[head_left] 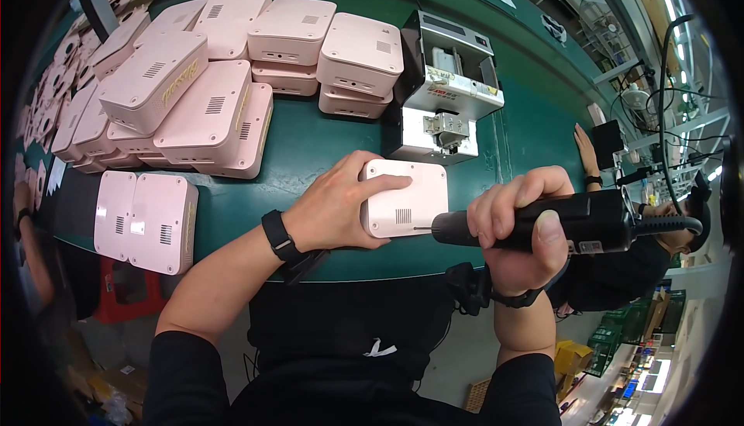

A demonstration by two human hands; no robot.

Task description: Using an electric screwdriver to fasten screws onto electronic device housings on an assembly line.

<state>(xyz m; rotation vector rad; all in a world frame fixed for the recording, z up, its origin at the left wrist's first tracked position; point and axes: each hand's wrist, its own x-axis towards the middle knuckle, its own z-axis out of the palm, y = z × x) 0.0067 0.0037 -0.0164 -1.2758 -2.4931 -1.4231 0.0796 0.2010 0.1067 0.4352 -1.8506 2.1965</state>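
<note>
My left hand (329,200) grips a pale pink plastic housing (425,192) at the table's near edge. Its index finger lies across the top face, and the thumb is at the near side. A vent grille and corner screw holes show on that face. My right hand (518,232) is wrapped round a black electric screwdriver (593,220), held nearly level with its cord running off to the right. The thin bit points left, at the housing's near right corner; whether it sits in the hole there I cannot tell.
Just beyond the housing stands a black and silver screw feeder (457,89). Stacked pink housings (205,100) fill the left, and two more (143,220) stand near the front edge. A co-worker's hand (587,151) rests on the green table (535,131) at right; another person's arm shows far left.
</note>
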